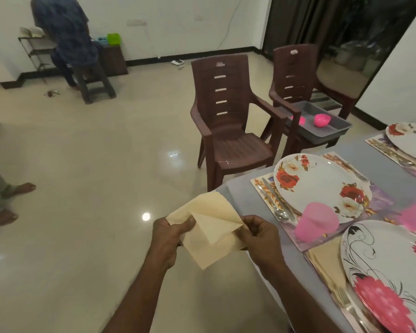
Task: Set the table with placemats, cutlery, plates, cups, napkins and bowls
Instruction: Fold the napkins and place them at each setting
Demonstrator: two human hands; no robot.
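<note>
Napkin (209, 227) folding is in hand: it is pinched by left hand (171, 233) and right hand (257, 234); placement beside the rose plate (320, 188) seems next.

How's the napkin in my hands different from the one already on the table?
The held napkin is off the table, pinched by the left hand and right hand, one corner folded over. The table napkin lies flat, tucked partly under the pink-flower plate. Both are cream.
</note>
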